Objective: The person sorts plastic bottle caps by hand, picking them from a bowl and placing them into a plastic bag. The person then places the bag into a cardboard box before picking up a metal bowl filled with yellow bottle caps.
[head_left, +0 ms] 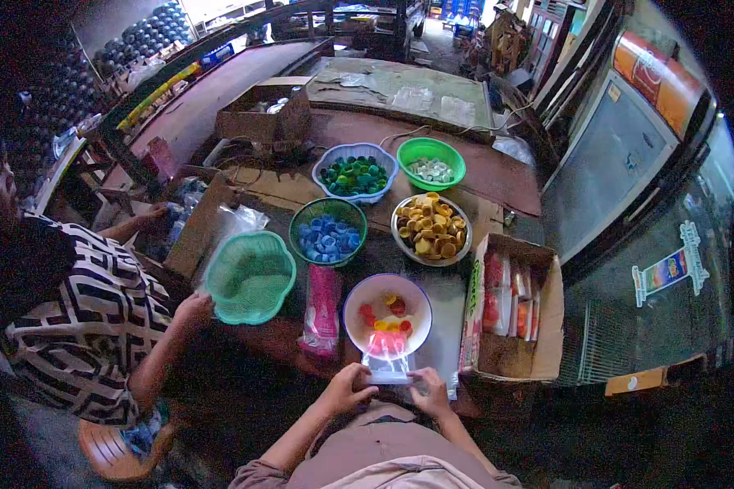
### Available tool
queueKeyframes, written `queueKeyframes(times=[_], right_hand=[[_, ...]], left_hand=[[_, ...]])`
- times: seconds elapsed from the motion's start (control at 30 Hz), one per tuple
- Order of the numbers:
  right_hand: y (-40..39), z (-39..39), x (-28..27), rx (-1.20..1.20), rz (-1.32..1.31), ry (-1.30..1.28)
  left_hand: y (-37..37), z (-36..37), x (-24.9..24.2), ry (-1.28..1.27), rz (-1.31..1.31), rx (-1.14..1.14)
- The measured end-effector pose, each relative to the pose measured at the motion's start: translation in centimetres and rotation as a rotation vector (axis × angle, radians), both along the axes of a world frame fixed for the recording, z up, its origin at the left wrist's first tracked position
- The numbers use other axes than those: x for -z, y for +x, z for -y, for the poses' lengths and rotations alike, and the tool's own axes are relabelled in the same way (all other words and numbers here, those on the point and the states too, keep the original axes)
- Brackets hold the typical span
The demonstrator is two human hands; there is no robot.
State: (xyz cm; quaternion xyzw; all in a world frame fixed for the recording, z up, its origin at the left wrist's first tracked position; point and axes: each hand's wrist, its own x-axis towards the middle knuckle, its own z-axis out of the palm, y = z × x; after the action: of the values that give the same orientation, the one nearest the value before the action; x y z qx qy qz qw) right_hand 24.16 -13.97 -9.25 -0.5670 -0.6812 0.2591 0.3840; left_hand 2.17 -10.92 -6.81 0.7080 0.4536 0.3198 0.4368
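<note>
My left hand (350, 389) and my right hand (429, 390) pinch the two sides of a clear plastic bag (389, 368) close to my body. Red-pink pieces show at the bag's far end, over the near part of a white bowl (355, 318) with a blue rim. Inside that bowl lie a few red, yellow and brown caps (395, 306). Left of it is a pink plastic packet (322, 306). Beyond stand a green basket of blue caps (329, 237) and a metal bowl of tan caps (432, 231).
A co-worker (98, 318) at the left holds a green basin (249, 277). Farther back are a basin of green caps (355, 174) and a green bowl of whitish caps (431, 165). An open carton (518, 354) with filled packets stands right; another carton (257, 126) is at the back left.
</note>
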Motion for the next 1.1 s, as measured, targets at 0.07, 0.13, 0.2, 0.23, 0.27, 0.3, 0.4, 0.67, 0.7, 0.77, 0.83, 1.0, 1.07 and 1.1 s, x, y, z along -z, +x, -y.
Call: queueKeyframes(times=[0.07, 0.13, 0.2, 0.23, 0.27, 0.3, 0.4, 0.67, 0.7, 0.77, 0.83, 1.0, 1.07, 1.1], right_hand=[[0.2, -0.2, 0.7, 0.024, 0.044, -0.011], [-0.2, -0.4, 0.0, 0.079, 0.028, -0.072], [-0.5, -0.9, -0.7, 0.119, 0.038, -0.005], [-0.7, -1.2, -1.0, 0.133, 0.055, 0.087], [-0.7, -1.4, -1.1, 0.147, 0.073, 0.180], [-0.5, -1.6, -1.2, 0.115, 0.095, 0.173], [-0.2, -2.0, -1.0, 0.093, 0.081, 0.078], [-0.3, -2.2, 3.3, 0.205, -0.255, -0.269], [-0.4, -2.2, 2.8, 0.168, -0.192, -0.195], [-0.5, -2.3, 1.5, 0.096, -0.063, -0.048], [-0.6, -2.5, 1.0, 0.066, 0.020, -0.007], [-1.4, -3.8, -0.7, 0.135, 0.019, -0.038], [-1.3, -4.2, -0.9, 0.147, 0.066, -0.010], [-1.4, -4.5, -1.7, 0.133, 0.075, -0.005]], left_hand=[[-0.1, -0.6, -0.4, 0.104, -0.076, 0.065], [-0.2, -0.8, -0.1, 0.046, -0.083, 0.073], [-0.1, -1.1, 0.4, 0.112, -0.081, 0.046], [0.0, -1.3, 0.6, 0.203, -0.076, 0.017], [0.1, -1.5, 0.8, 0.293, -0.071, -0.012], [0.0, -1.8, 1.2, 0.315, -0.076, -0.009], [-0.4, -2.3, 1.4, 0.275, -0.069, -0.022], [-0.1, -2.5, 2.5, -0.112, 0.124, -0.154], [0.0, -2.6, 2.4, -0.113, 0.132, -0.146], [-0.3, -3.0, 3.4, -0.081, 0.053, -0.085], [-0.6, -3.2, 2.6, 0.025, -0.051, 0.005], [-0.4, -5.0, 3.2, 0.127, -0.012, 0.038], [-0.5, -5.2, 1.6, 0.098, -0.090, -0.021], [-0.8, -5.5, 2.2, 0.162, -0.049, 0.014]])
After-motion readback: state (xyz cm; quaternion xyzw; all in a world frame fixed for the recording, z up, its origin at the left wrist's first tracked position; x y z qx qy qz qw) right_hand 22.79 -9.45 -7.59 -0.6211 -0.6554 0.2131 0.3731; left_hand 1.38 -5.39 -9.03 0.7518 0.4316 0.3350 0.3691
